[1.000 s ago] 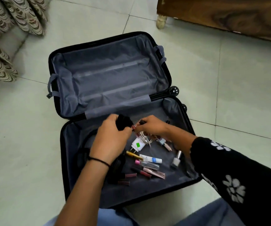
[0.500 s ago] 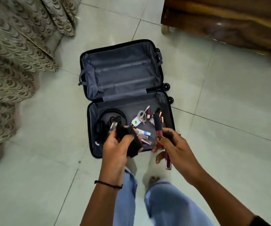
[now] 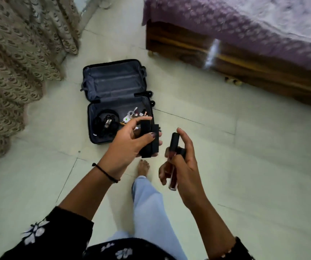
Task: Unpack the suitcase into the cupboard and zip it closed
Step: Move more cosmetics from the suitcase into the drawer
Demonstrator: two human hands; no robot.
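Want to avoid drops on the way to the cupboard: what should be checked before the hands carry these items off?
1. Left hand grip on black boxes: ok, fingers and thumb wrap them.
2. Right hand grip on lip gloss tubes: ok, fingers curled round them.
3. Suitcase emptied: not ok, cables and small items lie in its near half.
4. Suitcase zipped: not ok, it lies open on the floor.
5. Route to the cupboard: cannot tell, no cupboard in view.
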